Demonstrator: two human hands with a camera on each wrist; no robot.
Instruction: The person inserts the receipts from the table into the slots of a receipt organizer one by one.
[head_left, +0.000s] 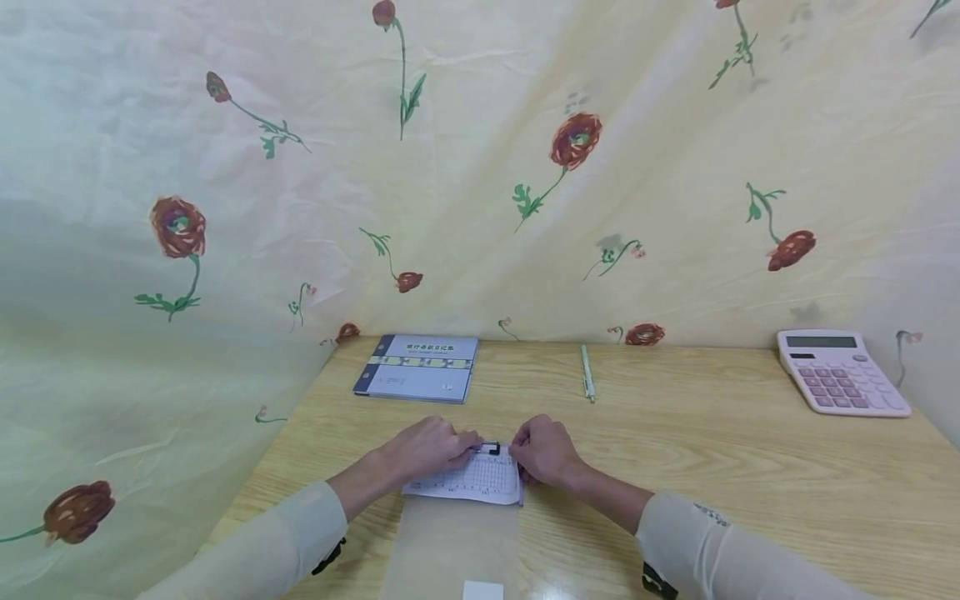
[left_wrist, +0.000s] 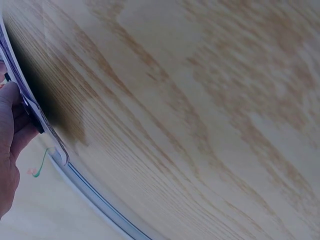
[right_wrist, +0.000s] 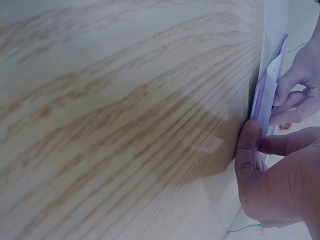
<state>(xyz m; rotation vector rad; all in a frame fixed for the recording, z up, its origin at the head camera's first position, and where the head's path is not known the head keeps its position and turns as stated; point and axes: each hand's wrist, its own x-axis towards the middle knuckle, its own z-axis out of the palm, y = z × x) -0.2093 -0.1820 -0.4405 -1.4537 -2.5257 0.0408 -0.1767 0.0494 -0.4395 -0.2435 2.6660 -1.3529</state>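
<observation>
Near the front of the table lies a thin stack of printed grid forms (head_left: 472, 479), its front edge slightly curled up. A black clip with a wire handle (head_left: 492, 448) sits at the stack's far edge. My left hand (head_left: 435, 442) pinches at this clip; in the left wrist view, its thumb and fingers grip the black clip (left_wrist: 36, 122) along the paper edge. With my right hand (head_left: 547, 450) I pinch the far right corner of the forms. Purplish paper edges (right_wrist: 262, 100) show between thumb and fingers in the right wrist view.
A plain tan sheet (head_left: 453, 542) with a white label (head_left: 483, 591) extends from under the forms toward me. Behind lie a blue account book (head_left: 420, 383), a pale green pen (head_left: 587, 375) and, far right, a pink calculator (head_left: 840, 375). A flowered curtain (head_left: 480, 167) borders the table.
</observation>
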